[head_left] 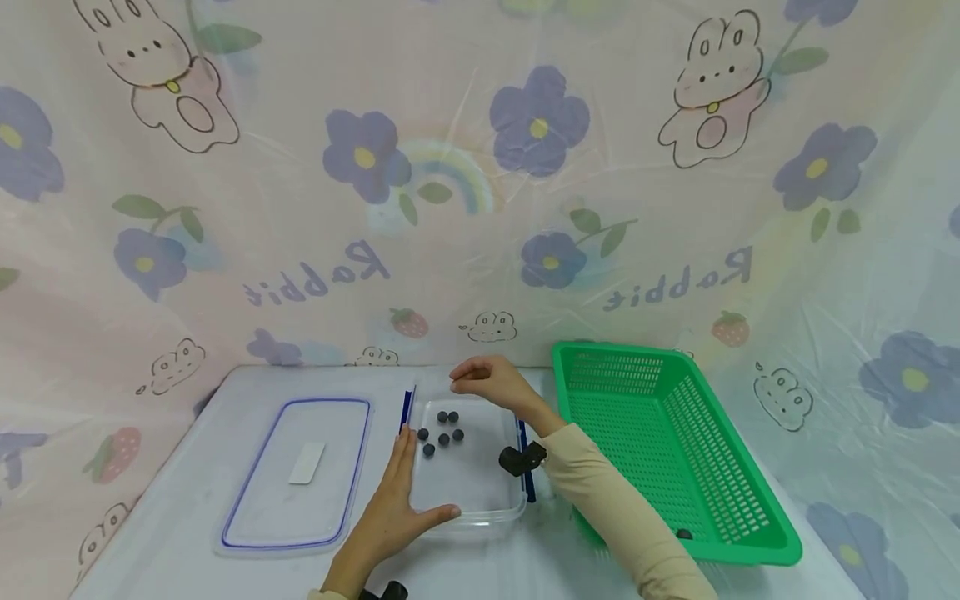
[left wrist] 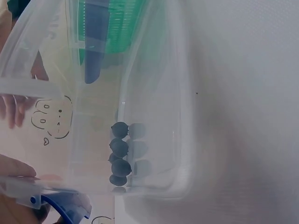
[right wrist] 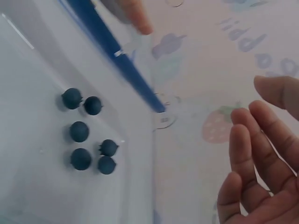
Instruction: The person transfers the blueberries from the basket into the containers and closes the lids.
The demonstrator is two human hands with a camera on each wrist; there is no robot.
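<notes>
Several blueberries (head_left: 444,439) lie on the floor of a clear plastic container (head_left: 487,479), grouped toward its far left. Around the container's near left corner rests my left hand (head_left: 386,508), its fingers straight along the side wall and the thumb reaching over the front rim. My right hand (head_left: 498,385) hovers over the far edge of the container. In the right wrist view, the fingers (right wrist: 261,154) of that hand are loosely bent with nothing between them. The left wrist view shows the blueberries (left wrist: 120,148) through the container's clear wall.
To the right stands a green slotted basket (head_left: 675,425) with a blueberry (head_left: 684,534) near its front wall. A clear lid with a blue seal (head_left: 251,517) lies on the left, bearing a white rectangle (head_left: 307,463). Blue clips (right wrist: 100,35) flank the container; a printed curtain hangs behind.
</notes>
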